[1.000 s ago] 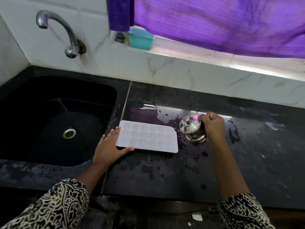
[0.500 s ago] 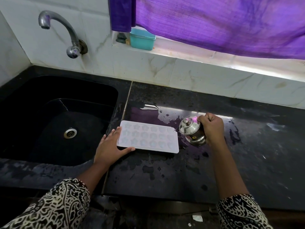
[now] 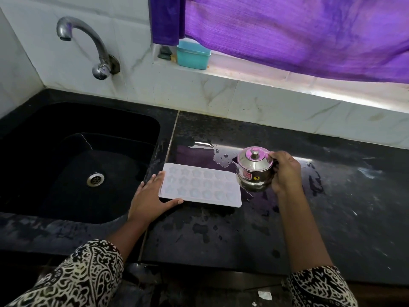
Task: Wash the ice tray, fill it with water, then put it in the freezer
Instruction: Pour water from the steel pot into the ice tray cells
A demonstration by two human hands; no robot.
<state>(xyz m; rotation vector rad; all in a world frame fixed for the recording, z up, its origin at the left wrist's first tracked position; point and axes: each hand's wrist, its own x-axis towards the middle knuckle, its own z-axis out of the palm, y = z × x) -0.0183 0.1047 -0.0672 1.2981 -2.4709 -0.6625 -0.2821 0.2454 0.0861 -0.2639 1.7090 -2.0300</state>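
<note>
We see one tray mid-frame on the bench, our left grip flat, fingers straight against its left edge; one steel pot at its right end, our right grip curled round it.

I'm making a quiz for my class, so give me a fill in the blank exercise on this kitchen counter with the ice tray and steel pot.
The ice tray lies on the counter, to the right of the black ____.
The right hand holds a steel pot whose yellow sticker shows the number ____.
The left hand rests against the tray's ____ end.
The curtain above the teal box is ____.
Missing words: sink; 3; left; purple.
</note>
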